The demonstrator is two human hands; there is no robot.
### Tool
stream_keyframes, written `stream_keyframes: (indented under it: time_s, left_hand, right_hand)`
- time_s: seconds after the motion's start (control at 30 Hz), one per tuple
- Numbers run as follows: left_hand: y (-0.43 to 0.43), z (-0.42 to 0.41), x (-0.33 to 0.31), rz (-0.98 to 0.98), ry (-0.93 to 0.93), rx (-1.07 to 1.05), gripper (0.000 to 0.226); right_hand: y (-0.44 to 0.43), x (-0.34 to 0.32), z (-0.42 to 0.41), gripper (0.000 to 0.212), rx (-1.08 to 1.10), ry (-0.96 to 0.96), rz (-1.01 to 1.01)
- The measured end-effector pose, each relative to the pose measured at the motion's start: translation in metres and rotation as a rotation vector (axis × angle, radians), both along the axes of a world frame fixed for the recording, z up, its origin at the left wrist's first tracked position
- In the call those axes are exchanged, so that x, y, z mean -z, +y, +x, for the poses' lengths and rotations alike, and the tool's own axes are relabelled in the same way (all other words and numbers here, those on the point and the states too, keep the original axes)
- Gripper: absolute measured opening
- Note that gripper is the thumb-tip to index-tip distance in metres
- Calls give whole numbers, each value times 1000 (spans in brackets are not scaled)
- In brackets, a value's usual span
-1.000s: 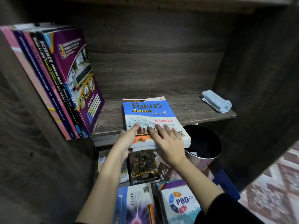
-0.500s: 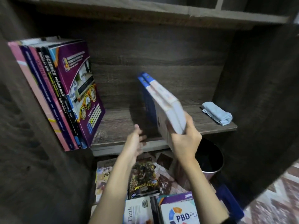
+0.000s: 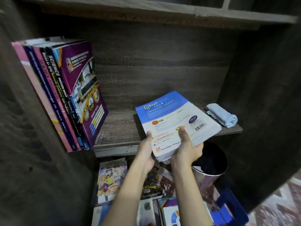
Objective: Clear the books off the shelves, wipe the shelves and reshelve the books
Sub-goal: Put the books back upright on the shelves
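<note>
Here, left hand [image 3: 145, 153] and right hand [image 3: 187, 150] around fokus book [image 3: 175, 118], imprint "Penerbitan Pelangi".

Your book [image 3: 175, 118]: blue band on top, white below. Cloth [image 3: 223, 115] pale blue, shelf [image 3: 117, 128] dark grey woodgrain. Shelved book [image 3: 81, 79] cover purple.

We see left hand [image 3: 145, 154] and right hand [image 3: 187, 149] bare, forearms bare too, slim. The frame cuts at the forearms, so we can't tell what's worn above.
</note>
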State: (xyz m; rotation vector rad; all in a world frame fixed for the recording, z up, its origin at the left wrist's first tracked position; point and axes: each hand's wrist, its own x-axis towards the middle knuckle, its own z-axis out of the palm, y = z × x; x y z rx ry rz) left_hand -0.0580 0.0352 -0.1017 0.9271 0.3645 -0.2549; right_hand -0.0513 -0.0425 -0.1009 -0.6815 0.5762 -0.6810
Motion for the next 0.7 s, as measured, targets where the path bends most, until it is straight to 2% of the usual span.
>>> stream_keyframes:
  time_s: [0.17,0.3,0.47,0.57,0.7]
  left_hand:
    - [5,2,8,84,16,-28,32]
    - [11,5,10,80,37,-12,31]
    - [19,6,12,148,45,45,31]
    - [15,7,12,246,8,-9,23]
    - [8,9,8,364,-29,-76,19]
  right_hand:
    - [6,20,6,44,19,85,208]
    - [18,32,12,43,15,123,315]
    - [24,34,13,48,-38,130,346]
    - [14,34,13,48,-95,153,327]
    - [7,35,6,63,-197,265,250]
